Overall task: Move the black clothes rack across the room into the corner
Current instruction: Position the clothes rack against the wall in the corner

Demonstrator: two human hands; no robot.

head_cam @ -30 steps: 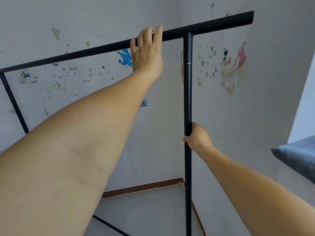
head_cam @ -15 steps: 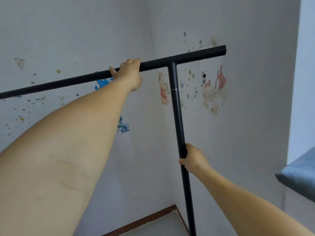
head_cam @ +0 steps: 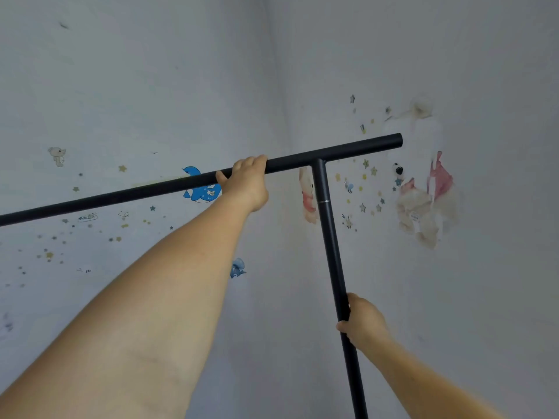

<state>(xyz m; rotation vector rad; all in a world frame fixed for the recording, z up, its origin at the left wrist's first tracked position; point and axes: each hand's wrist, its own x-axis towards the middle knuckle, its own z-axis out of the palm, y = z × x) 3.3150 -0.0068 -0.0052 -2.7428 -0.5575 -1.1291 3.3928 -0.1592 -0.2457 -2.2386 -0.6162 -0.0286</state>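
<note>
While left hand [head_cam: 247, 184] grips rack [head_cam: 145, 193] bar | right hand [head_cam: 363, 323] clamps upright | corner beyond

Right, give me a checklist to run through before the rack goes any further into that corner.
1. Left hand gripping the top bar of the black clothes rack: ok.
2. Right hand wrapped round the upright pole: ok.
3. Rack aimed at the wall corner: ok.
4. Bar end clear of the right wall: cannot tell, it looks close.
5. Rack feet and floor path: cannot tell, out of view.
6. Rack free of clothes: ok on the part in view.
</note>
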